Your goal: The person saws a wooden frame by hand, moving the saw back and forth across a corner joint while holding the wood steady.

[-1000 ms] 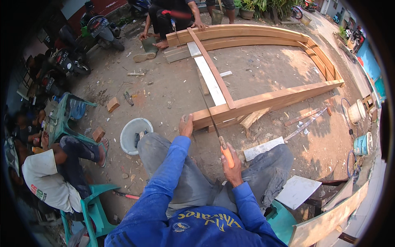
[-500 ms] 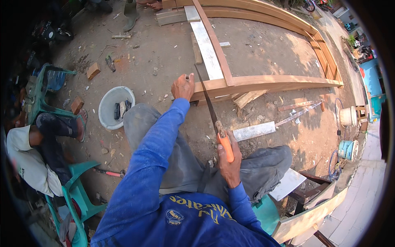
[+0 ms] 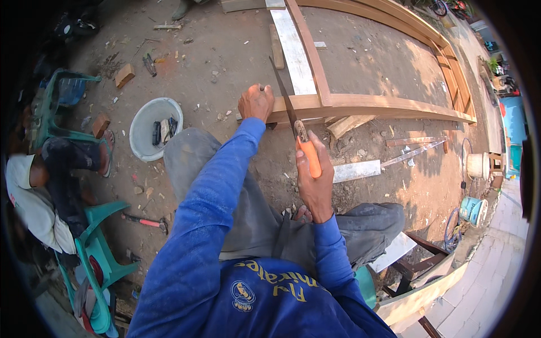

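My right hand is wrapped around the orange handle of a handsaw. Its long dark blade lies across a wooden beam, close to the beam's left end, with the tip pointing away from me. Just left of the blade, my left hand grips the end of that beam, fingers curled over and partly hidden. The beam belongs to a large wooden frame; a crosspiece meets it just right of the saw, next to a whitish flat strip.
A grey basin with tools stands left of my knee, a hammer behind it. Someone sits at far left by green plastic chairs. A metal sheet and a handsaw lie right. Wood offcuts are scattered around.
My right hand has pushed the saw forward, so more of the blade is beyond the beam. The left hand keeps its hold on the beam's end. The whole view has shifted slightly.
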A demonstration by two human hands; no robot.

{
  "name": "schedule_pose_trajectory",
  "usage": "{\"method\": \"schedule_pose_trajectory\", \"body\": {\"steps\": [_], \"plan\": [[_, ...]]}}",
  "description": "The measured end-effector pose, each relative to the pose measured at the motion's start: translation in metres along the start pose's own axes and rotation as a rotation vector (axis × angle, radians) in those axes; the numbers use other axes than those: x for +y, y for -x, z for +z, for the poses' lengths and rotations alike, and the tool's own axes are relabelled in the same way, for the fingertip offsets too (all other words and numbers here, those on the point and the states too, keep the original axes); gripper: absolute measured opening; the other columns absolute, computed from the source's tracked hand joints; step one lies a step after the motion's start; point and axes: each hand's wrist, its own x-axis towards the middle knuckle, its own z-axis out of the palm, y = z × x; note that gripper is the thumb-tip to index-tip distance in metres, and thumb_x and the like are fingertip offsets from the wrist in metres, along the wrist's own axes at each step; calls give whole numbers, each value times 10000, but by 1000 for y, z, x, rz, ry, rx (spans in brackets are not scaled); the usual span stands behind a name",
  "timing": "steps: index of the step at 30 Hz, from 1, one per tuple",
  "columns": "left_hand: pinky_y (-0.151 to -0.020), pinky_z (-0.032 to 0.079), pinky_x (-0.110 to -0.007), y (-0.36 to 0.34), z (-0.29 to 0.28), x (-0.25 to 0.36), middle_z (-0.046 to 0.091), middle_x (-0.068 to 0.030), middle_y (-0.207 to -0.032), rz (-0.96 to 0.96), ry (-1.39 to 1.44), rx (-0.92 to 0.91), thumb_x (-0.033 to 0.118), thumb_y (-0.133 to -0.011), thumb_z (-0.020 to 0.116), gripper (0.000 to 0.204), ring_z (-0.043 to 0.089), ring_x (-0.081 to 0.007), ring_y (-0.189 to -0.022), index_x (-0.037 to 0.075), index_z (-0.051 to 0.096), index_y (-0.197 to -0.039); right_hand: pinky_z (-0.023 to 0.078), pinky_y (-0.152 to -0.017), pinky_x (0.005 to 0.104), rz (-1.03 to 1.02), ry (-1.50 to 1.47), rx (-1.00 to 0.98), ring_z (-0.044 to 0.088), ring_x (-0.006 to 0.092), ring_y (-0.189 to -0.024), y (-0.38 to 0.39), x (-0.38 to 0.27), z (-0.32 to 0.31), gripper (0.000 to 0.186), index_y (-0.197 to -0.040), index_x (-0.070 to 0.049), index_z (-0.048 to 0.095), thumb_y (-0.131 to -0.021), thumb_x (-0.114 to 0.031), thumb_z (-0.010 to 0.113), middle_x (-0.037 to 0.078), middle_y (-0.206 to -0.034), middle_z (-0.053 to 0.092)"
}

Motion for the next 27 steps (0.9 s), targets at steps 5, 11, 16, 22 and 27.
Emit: {"method": "schedule_pose_trajectory", "body": {"steps": [5,11,16,22,27], "plan": [[-872,557,-524,-4,-7,4,729,-294,-941,-86,0,-21,330,-893,665,355,706,-469,-951,19,759,-1035,481,-1028,392,126,-23,-51,656,308,-1188,131,-27,-72,533,-1437,58,504,-971,-172,624,242,-1327,644],[-862,560,-522,-1,-14,10,735,-276,-932,-45,-4,9,306,-906,655,344,712,-469,-927,13,750,-1058,491,-990,370,72,-115,-13,665,278,-1116,24,7,-1,497,-1434,42,515,-981,-139,607,230,-1272,668],[-886,546,-522,-4,0,10,735,-279,-942,-8,18,-36,362,-906,645,391,706,-458,-955,24,755,-1069,503,-950,359,102,-144,8,667,272,-1075,-48,27,29,472,-1430,31,524,-989,-119,599,222,-1260,670],[-859,548,-542,-2,-11,0,727,-285,-949,-41,8,-5,301,-904,652,325,701,-480,-922,8,731,-1022,493,-1001,380,66,56,-63,664,260,-1109,121,-22,-68,505,-1448,59,491,-1006,-170,574,230,-1229,686],[-867,547,-522,-7,-10,5,735,-271,-921,-49,-7,-22,356,-920,632,366,706,-453,-938,43,752,-1067,482,-1013,387,137,-97,-38,661,281,-1135,76,-16,-37,490,-1436,58,503,-999,-153,576,225,-1242,682]]}}
